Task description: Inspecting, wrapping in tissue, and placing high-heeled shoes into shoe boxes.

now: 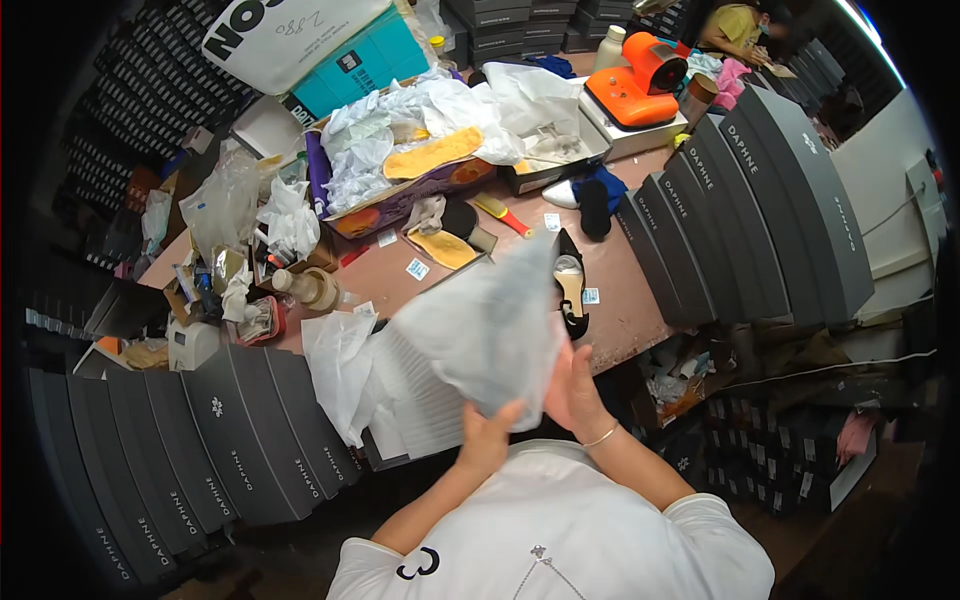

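Observation:
A sheet of white tissue paper [485,335] is raised in front of me, smeared by motion, with a greyish shadow showing through it. My left hand [487,437] pinches its lower edge between thumb and fingers. Beside the sheet's right edge, my right hand [578,388] has its thumb and fingers stretched apart; some fingers are blurred. Below and to the left lies an open box holding ribbed white lining paper [415,395], with more crumpled tissue [338,370] over its left side. A black shoe [572,285] rests on the table just beyond my right hand.
Grey shoeboxes stand in rows at left [235,430] and right [745,215]. Farther back are a carton of crumpled paper [345,215], an orange machine [635,85], a yellow-and-red brush [503,214] and a tape roll [318,290]. Another person [735,30] sits at the far right.

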`<state>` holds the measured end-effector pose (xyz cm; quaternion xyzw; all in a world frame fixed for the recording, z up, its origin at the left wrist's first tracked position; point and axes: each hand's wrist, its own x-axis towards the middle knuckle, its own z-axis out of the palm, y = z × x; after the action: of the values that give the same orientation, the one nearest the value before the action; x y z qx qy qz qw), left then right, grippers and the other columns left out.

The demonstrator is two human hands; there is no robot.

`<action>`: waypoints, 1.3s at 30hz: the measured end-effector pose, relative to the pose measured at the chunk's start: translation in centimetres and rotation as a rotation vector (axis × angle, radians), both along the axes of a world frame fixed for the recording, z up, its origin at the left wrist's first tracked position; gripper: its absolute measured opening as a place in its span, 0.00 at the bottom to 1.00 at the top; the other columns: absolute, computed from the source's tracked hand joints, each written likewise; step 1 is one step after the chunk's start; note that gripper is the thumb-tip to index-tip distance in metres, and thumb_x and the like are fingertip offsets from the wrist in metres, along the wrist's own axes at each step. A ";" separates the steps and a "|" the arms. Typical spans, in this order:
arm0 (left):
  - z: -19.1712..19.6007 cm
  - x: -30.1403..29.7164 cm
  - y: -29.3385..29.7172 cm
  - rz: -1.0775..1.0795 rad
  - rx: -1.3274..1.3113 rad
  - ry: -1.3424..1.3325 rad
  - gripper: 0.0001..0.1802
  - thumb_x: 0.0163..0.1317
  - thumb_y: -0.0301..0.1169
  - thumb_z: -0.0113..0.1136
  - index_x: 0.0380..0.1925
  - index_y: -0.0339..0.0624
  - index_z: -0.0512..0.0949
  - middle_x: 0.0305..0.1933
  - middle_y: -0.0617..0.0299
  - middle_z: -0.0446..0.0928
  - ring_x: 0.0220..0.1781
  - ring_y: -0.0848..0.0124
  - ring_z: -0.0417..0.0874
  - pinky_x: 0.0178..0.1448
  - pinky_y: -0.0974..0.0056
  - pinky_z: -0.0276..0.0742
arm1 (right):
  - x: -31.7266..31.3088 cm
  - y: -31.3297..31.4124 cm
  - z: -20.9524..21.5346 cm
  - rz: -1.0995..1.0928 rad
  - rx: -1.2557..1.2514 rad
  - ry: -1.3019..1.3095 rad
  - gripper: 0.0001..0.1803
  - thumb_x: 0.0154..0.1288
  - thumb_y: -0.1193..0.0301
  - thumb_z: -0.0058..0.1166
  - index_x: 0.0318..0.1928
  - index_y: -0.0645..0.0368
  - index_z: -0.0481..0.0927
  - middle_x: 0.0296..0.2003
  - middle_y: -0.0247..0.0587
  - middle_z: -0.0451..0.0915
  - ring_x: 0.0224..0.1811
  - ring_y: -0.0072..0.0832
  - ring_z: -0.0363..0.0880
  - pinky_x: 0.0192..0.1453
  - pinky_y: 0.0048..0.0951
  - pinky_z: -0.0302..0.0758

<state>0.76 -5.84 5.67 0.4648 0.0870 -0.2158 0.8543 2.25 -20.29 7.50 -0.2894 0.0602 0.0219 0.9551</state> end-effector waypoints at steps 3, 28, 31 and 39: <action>-3.2 -0.2 0.5 -0.514 0.050 0.133 0.41 0.59 0.37 0.66 0.67 0.35 0.55 0.66 0.54 0.63 0.67 0.66 0.63 0.69 0.63 0.58 | -3.0 -3.9 -0.1 -0.160 -0.366 0.367 0.26 0.62 0.69 0.58 0.58 0.65 0.67 0.50 0.41 0.76 0.51 0.29 0.76 0.57 0.31 0.73; -8.6 -6.8 9.3 -0.895 0.493 -0.084 0.31 0.70 0.42 0.49 0.66 0.34 0.59 0.69 0.46 0.60 0.72 0.57 0.59 0.73 0.58 0.54 | 7.2 -0.3 -11.3 0.680 -1.193 -0.095 0.28 0.55 0.69 0.57 0.55 0.69 0.70 0.47 0.54 0.77 0.50 0.42 0.77 0.56 0.35 0.72; -11.4 -7.9 9.6 -0.324 0.201 0.553 0.31 0.68 0.33 0.54 0.66 0.33 0.57 0.63 0.49 0.68 0.62 0.66 0.72 0.65 0.65 0.69 | 4.4 0.4 -19.1 0.539 -1.580 -0.364 0.31 0.52 0.68 0.58 0.55 0.71 0.68 0.49 0.64 0.74 0.51 0.55 0.74 0.57 0.40 0.71; -10.6 -6.8 9.6 -0.431 1.068 -0.686 0.24 0.60 0.34 0.58 0.56 0.38 0.71 0.55 0.46 0.73 0.58 0.47 0.71 0.63 0.53 0.65 | 2.9 1.8 -16.1 0.631 -1.729 -0.304 0.23 0.53 0.68 0.58 0.46 0.69 0.69 0.42 0.61 0.74 0.46 0.56 0.74 0.51 0.45 0.73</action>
<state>-6.08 3.79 -4.95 0.8731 -0.1892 -0.1488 0.4239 5.16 -18.45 -8.59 -0.9026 -0.1514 0.1901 0.3553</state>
